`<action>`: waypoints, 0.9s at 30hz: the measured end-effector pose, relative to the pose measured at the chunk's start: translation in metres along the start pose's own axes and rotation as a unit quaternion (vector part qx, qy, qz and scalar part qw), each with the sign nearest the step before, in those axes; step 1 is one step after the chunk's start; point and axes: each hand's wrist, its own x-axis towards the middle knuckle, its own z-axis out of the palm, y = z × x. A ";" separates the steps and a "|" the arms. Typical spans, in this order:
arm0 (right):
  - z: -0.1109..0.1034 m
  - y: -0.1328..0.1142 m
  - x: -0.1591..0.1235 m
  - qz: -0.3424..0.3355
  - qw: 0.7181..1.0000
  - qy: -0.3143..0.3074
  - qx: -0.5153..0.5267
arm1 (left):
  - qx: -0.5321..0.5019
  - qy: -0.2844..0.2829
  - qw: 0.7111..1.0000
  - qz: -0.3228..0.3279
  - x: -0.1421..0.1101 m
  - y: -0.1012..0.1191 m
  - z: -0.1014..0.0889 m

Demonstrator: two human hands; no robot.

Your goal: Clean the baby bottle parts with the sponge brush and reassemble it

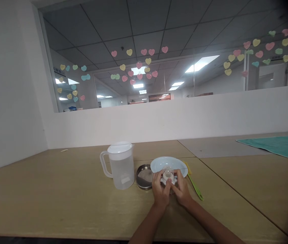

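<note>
Both hands are wrapped round a baby bottle [168, 172] with a clear dome cap and a white collar, seen from above. My left hand [160, 188] grips its left side, and my right hand [183, 191] grips its right side. Both thumbs meet at the near side of the collar. Most of the bottle's body is hidden by the fingers. Just behind the hands is a pale blue basin [156, 163]. A round metal dish [139, 184] sits left of my left hand, partly covered by it. Right of my right hand lies a brush [196, 187] with a green handle and yellow head.
A translucent plastic pitcher [122, 169] with a white lid stands left of the metal dish, its handle pointing left. A teal cloth [273, 145] lies at the far right of the wooden table [57, 196]. Behind the table rises a white wall [134, 125] with a window.
</note>
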 end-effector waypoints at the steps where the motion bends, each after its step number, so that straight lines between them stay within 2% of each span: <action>1: 0.000 0.000 0.000 -0.001 1.000 0.000 -0.001 | 0.004 -0.001 1.000 0.007 0.001 -0.001 -0.001; 6: 0.000 0.004 0.000 -0.023 0.999 0.000 -0.024 | 0.041 -0.048 0.996 0.057 0.008 -0.004 -0.012; 10: -0.004 0.005 0.001 -0.040 0.995 0.000 -0.087 | 0.050 -0.096 0.992 0.071 0.007 -0.003 -0.018; 12: -0.007 0.005 0.001 -0.049 0.995 -0.006 -0.092 | 0.033 -0.099 0.992 0.074 0.006 -0.004 -0.018; 14: -0.009 0.005 0.002 -0.051 0.996 -0.011 -0.072 | -0.001 -0.075 0.995 0.067 0.006 -0.008 -0.017; 19: -0.013 0.014 0.003 -0.039 0.997 0.065 -0.006 | -0.077 0.084 0.994 0.003 0.011 -0.027 -0.020; 21: -0.014 0.016 0.004 -0.030 0.996 0.085 0.005 | -0.070 0.095 0.993 0.007 0.011 -0.030 -0.023; 23: -0.015 0.015 0.004 -0.025 0.997 0.079 0.000 | -0.046 0.054 0.997 0.031 0.010 -0.027 -0.025; 27: -0.017 0.007 0.005 -0.047 0.998 0.034 -0.035 | 0.039 -0.109 0.989 0.096 0.007 -0.011 -0.024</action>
